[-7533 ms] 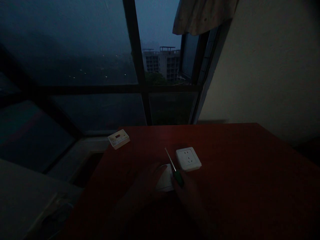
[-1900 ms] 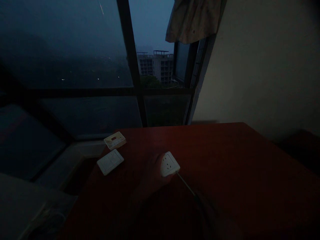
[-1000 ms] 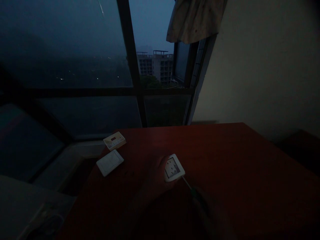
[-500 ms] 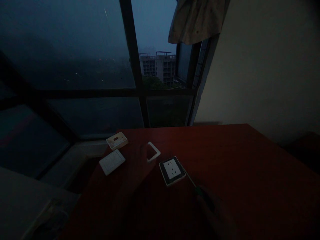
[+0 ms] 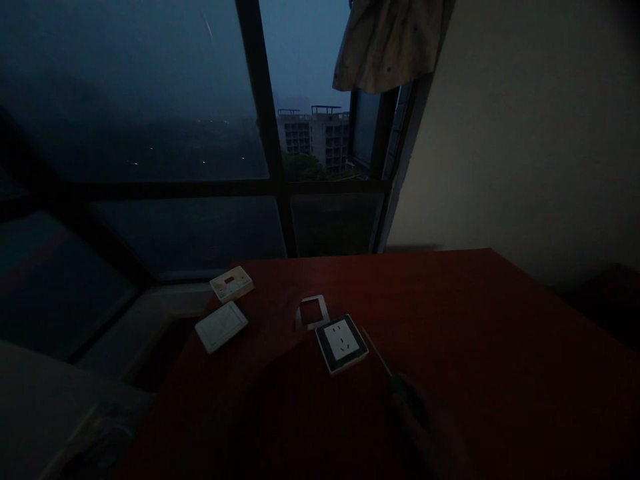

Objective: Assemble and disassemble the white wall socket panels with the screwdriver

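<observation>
The room is very dark. A white wall socket (image 5: 341,343) with its dark mounting edge bared lies face up on the red table (image 5: 475,320). Just behind it lies its white square cover frame (image 5: 311,311). My left hand (image 5: 273,340) is a dim shape at the frame's left edge; its fingers do not show clearly. Low on the right, my right hand (image 5: 435,433) grips a green-handled screwdriver (image 5: 407,400). The thin shaft points toward the socket's right side.
Two more white switch plates (image 5: 221,327) (image 5: 231,283) lie near the table's far left corner. Behind the table is a large window (image 5: 260,133) with dark bars, a curtain (image 5: 390,40) above and a pale wall (image 5: 525,133) on the right.
The cover frame has come off the socket. My left hand carried it behind the socket, where it now lies flat. The screwdriver tip has drawn back from the socket.
</observation>
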Available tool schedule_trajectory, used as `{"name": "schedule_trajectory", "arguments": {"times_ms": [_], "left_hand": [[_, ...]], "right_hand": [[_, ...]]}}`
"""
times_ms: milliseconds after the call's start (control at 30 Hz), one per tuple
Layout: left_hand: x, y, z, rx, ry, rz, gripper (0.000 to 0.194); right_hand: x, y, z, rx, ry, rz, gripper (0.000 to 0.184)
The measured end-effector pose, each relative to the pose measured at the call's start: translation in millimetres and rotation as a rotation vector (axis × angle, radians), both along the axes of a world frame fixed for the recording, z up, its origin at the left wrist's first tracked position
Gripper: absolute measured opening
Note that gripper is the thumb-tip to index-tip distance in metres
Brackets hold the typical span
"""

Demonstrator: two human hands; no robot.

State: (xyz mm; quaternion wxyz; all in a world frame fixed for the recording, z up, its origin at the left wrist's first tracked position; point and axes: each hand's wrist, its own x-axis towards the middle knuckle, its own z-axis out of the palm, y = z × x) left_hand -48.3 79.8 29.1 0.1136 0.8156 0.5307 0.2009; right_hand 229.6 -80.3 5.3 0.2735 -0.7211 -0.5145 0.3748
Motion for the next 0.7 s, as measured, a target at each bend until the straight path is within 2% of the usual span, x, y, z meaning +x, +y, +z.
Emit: {"name": "schedule_trajectory", "arguments": {"times_ms": [100, 200, 300, 500, 600, 700], "left_hand": [[11, -19, 6.4, -0.033, -0.122, -0.016, 0.051], [32, -42, 6.3, -0.092, -0.171, -0.081, 0.062], [51, -59, -0.7, -0.126, -0.190, -0.114, 0.075], [63, -68, -15.3, -0.147, -0.243, -0.198, 0.077], [62, -68, -19.0, -0.130, -0.257, -0.230, 0.080], [63, -67, -19.7, -0.139, -0.267, -0.233, 0.080]], "right_hand": [[4, 2, 0.2, 0.031, -0.025, 0.006, 0.046], [13, 8, 13.0, 0.074, -0.096, 0.048, 0.043], [30, 15, 41.7, 0.139, -0.192, 0.143, 0.038], [59, 32, 103.9, 0.241, -0.368, 0.319, 0.028], [60, 42, 123.6, 0.290, -0.418, 0.418, 0.027], [55, 52, 136.2, 0.316, -0.444, 0.514, 0.026]]}}
